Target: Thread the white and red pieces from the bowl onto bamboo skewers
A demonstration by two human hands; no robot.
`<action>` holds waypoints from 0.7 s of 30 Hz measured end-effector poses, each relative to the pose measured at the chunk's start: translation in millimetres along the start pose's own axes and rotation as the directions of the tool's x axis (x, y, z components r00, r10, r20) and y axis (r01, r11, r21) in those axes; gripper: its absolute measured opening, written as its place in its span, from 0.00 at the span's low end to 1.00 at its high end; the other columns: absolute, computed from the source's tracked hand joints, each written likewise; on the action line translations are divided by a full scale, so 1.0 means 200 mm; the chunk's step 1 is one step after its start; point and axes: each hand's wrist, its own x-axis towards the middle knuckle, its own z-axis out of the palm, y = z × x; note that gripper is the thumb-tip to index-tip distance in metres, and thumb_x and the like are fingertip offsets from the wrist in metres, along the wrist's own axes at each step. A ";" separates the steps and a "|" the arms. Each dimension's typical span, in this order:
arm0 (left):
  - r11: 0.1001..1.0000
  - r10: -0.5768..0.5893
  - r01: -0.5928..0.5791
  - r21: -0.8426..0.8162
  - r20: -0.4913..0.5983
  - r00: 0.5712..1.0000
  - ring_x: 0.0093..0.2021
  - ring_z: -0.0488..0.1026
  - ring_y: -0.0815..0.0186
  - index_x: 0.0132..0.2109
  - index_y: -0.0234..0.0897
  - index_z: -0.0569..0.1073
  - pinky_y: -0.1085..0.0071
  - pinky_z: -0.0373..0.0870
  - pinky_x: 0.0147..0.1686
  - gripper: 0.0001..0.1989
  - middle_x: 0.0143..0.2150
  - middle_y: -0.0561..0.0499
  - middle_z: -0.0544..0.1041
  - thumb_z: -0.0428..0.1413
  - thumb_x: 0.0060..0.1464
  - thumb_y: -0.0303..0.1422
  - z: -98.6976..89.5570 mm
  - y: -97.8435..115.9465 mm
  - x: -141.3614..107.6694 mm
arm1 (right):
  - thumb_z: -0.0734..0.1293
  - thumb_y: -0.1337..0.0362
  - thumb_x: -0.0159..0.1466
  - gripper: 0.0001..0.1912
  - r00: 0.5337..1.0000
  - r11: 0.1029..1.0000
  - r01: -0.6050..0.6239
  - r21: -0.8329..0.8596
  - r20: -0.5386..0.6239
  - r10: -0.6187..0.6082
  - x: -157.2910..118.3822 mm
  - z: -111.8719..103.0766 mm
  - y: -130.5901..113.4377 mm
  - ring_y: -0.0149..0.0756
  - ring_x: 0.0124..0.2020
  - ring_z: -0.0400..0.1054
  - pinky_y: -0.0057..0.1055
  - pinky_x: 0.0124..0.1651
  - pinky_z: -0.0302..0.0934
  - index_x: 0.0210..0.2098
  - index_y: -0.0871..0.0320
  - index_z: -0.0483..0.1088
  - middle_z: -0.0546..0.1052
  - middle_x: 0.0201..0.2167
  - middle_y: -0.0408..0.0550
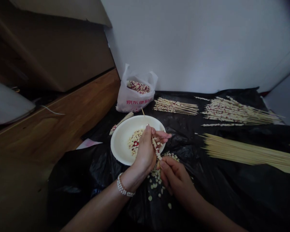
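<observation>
Kernel-threaded skewer [156,146] sits between both hands, over the near right rim of a white bowl [119,138]. Long axis runs aslant, far left to near right; bare tip points far and a little left, the kernel-covered end comes back toward the near right. Left hand [147,148] closes round the stick with thumb and fingers, some fingers stretched out to the right; right hand [176,175] pinches the near end at the fingertips. Hands close together, both on the one skewer. Judged handling: very light, stick thin and stiff but liable to snap if bent hard; kernels small, firm, perhaps slick and apt to split or slide. Best hold would seem to be the bare shaft, with a gentle pinch at the kernel end, clear of any point. In the bowl, pale and red kernels [134,140]; more loose kernels [157,175] spilled just beside it on a black plastic sheet [87,170]. Left of the bowl, a partly stripped cob [122,122]; beyond, a white bag [132,103] holding speckled cobs [138,86]. To the far right, two bundles: a smaller set of loaded skewers [172,106] and a larger pile [222,111]. Nearer, bare sticks [244,151] lie in a sheaf.
</observation>
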 end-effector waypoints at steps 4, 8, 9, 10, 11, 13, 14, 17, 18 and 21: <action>1.000 -0.015 0.015 0.012 -0.006 1.000 0.34 0.80 0.63 0.31 0.37 0.65 0.71 0.73 0.38 0.16 0.28 0.48 0.80 0.47 0.66 0.39 0.02 -0.02 -0.02 | 0.61 0.51 0.67 0.17 1.000 1.000 0.028 0.012 -0.016 -0.027 0.02 0.00 -0.01 0.25 0.12 0.47 0.23 0.15 0.41 0.27 0.54 0.62 0.60 0.12 0.31; 0.995 -0.056 0.051 -0.080 -0.060 0.997 0.37 0.81 0.61 0.40 0.35 0.71 0.67 0.75 0.42 0.17 0.30 0.45 0.81 0.47 0.66 0.43 0.02 0.02 0.01 | 0.61 0.51 0.67 0.17 1.000 1.000 0.011 0.005 -0.003 -0.011 0.02 -0.01 -0.01 0.25 0.11 0.46 0.24 0.14 0.39 0.30 0.56 0.64 0.59 0.11 0.30; 0.994 -0.051 0.042 -0.101 -0.082 0.995 0.37 0.81 0.61 0.42 0.35 0.71 0.66 0.75 0.43 0.18 0.30 0.46 0.80 0.46 0.66 0.44 0.02 0.03 0.03 | 0.61 0.51 0.67 0.17 1.000 1.000 0.001 -0.002 0.008 -0.001 0.01 -0.01 0.00 0.25 0.11 0.46 0.24 0.14 0.38 0.30 0.56 0.65 0.59 0.11 0.30; 0.993 -0.040 0.029 -0.115 -0.100 0.994 0.38 0.81 0.61 0.43 0.35 0.71 0.66 0.75 0.43 0.18 0.29 0.46 0.80 0.46 0.66 0.44 0.01 0.05 0.04 | 0.61 0.51 0.67 0.17 1.000 1.000 -0.011 -0.006 0.018 0.011 0.01 -0.01 0.00 0.24 0.11 0.46 0.24 0.14 0.37 0.30 0.56 0.65 0.59 0.11 0.30; 0.992 -0.025 0.011 -0.125 -0.115 0.993 0.38 0.81 0.62 0.41 0.36 0.71 0.66 0.75 0.44 0.17 0.28 0.48 0.79 0.45 0.67 0.43 0.00 0.06 0.05 | 0.61 0.51 0.67 0.17 0.999 1.000 -0.022 -0.006 0.026 0.022 0.00 -0.01 0.01 0.24 0.11 0.45 0.24 0.14 0.37 0.30 0.56 0.65 0.58 0.12 0.30; 0.991 0.005 -0.022 -0.133 -0.126 0.992 0.37 0.81 0.63 0.34 0.37 0.69 0.67 0.74 0.45 0.15 0.27 0.50 0.78 0.46 0.67 0.40 -0.01 0.06 0.06 | 0.61 0.51 0.67 0.17 0.999 1.000 -0.031 0.005 0.027 0.030 0.00 0.00 0.02 0.24 0.11 0.45 0.24 0.14 0.36 0.29 0.56 0.65 0.58 0.12 0.30; 0.991 0.015 -0.031 -0.131 -0.125 0.992 0.37 0.80 0.64 0.32 0.37 0.67 0.67 0.74 0.45 0.15 0.26 0.51 0.77 0.47 0.67 0.38 -0.01 0.05 0.06 | 0.61 0.51 0.67 0.17 0.999 0.999 -0.031 0.015 0.025 0.031 0.00 0.00 0.03 0.24 0.11 0.45 0.24 0.14 0.36 0.29 0.56 0.65 0.58 0.12 0.30; 0.995 0.009 -0.020 -0.102 -0.108 0.994 0.37 0.80 0.64 0.29 0.38 0.65 0.68 0.74 0.44 0.15 0.25 0.52 0.75 0.48 0.66 0.36 0.00 0.02 0.04 | 0.61 0.51 0.67 0.17 1.000 0.999 -0.013 0.032 0.004 0.012 0.01 0.01 0.03 0.24 0.11 0.45 0.24 0.14 0.37 0.29 0.55 0.65 0.59 0.12 0.30; 0.996 -0.005 -0.004 -0.093 -0.103 0.995 0.37 0.80 0.64 0.29 0.38 0.65 0.68 0.74 0.44 0.15 0.25 0.52 0.75 0.48 0.66 0.36 0.00 0.01 0.03 | 0.62 0.50 0.67 0.17 1.000 0.999 -0.009 0.033 0.002 0.009 0.01 0.01 0.03 0.24 0.11 0.45 0.24 0.14 0.37 0.29 0.55 0.65 0.59 0.12 0.30; 0.995 -0.038 0.028 -0.093 -0.103 0.994 0.38 0.80 0.63 0.31 0.37 0.67 0.67 0.74 0.44 0.15 0.27 0.50 0.77 0.47 0.66 0.37 0.01 0.00 0.02 | 0.62 0.49 0.66 0.17 1.000 0.999 -0.022 0.024 0.016 0.021 0.02 -0.01 0.01 0.24 0.11 0.45 0.24 0.14 0.38 0.29 0.56 0.66 0.59 0.12 0.30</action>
